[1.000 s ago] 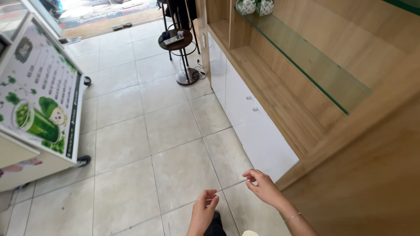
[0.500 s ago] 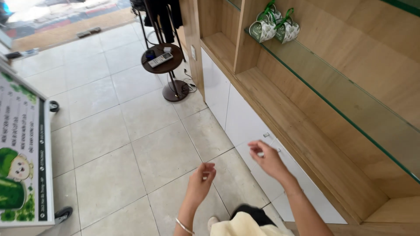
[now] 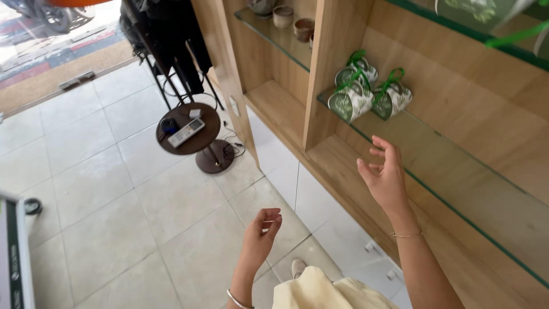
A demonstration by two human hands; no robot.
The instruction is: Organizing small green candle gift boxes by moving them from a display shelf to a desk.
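Observation:
My right hand (image 3: 384, 173) is raised with fingers apart and holds nothing. It hovers in front of a glass shelf (image 3: 434, 154) in a wooden wall unit. On that shelf stand three green-and-white gift pouches (image 3: 366, 91) with green ribbon handles, above and to the left of the hand. My left hand (image 3: 261, 234) hangs lower over the tiled floor, fingers loosely curled, empty, with a bangle on the wrist.
A small round dark table (image 3: 197, 134) carries a white remote and small items near a black rack with dark clothing (image 3: 166, 34). White cabinet doors (image 3: 320, 212) run under the wooden unit. Ceramic cups (image 3: 291, 20) sit on an upper glass shelf. A printed sign board (image 3: 14, 257) stands at the left.
The view has swung up and right toward the shelves. My right hand has risen from near the white cabinets to the glass shelf level; the left hand stays low.

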